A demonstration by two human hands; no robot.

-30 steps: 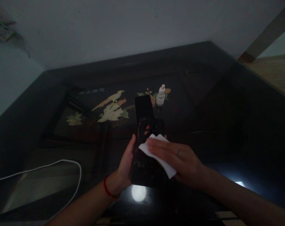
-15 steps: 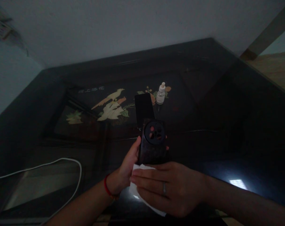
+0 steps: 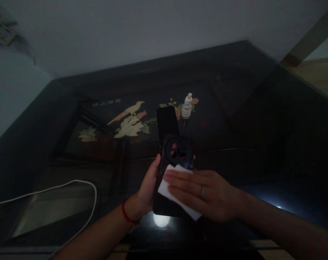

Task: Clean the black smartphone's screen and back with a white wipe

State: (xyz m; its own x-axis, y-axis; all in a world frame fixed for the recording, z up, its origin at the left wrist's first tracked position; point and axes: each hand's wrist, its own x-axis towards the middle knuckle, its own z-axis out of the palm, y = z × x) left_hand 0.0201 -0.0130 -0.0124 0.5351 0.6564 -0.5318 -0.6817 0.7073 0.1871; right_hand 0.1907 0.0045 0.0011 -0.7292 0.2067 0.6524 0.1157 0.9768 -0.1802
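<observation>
My left hand (image 3: 147, 187) grips a dark phone case (image 3: 177, 153) by its left edge, back side up, with the round camera cut-out at the far end. My right hand (image 3: 204, 195), a ring on one finger, lies flat over a folded white cloth (image 3: 169, 189) and presses it onto the middle of the case. A black phone (image 3: 167, 122) lies flat on the table just beyond the case. A small clear dropper bottle (image 3: 186, 107) stands to the right of the phone.
The dark lacquered table (image 3: 247, 119) has an inlaid bird and flower picture (image 3: 128, 122) under glass. A white cable (image 3: 58, 187) loops at the near left. A pale wall runs behind, and wooden floor (image 3: 321, 76) shows at the far right.
My right hand slid the white cloth from the near end of the case back up to its middle, after having pulled it down from the camera end. The left hand kept its grip.
</observation>
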